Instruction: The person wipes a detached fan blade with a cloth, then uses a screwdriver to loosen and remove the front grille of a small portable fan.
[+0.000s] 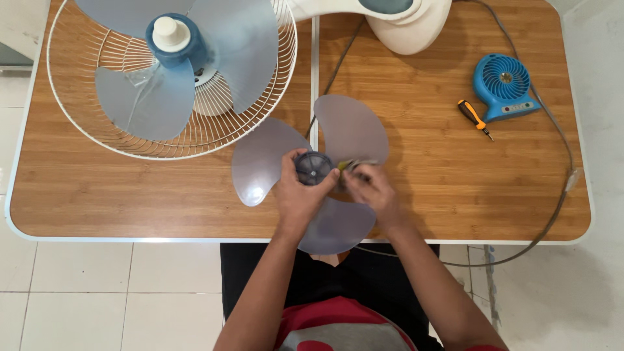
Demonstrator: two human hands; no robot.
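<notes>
A loose three-bladed fan blade (348, 127) of translucent grey-blue plastic lies at the near middle of the wooden table (429, 188). My left hand (300, 195) grips its dark round hub (314, 167). Beside the hub, my right hand (370, 188) pinches a small yellowish object (348, 165) against the blade; what that object is cannot be told.
A white wire fan guard (273, 84) with a second blade and blue hub cap (174, 39) lies at the back left. The fan's white base (409, 29) sits at the back centre. A small blue desk fan (506, 84), an orange-handled screwdriver (473, 117) and a grey cord (562, 188) lie right.
</notes>
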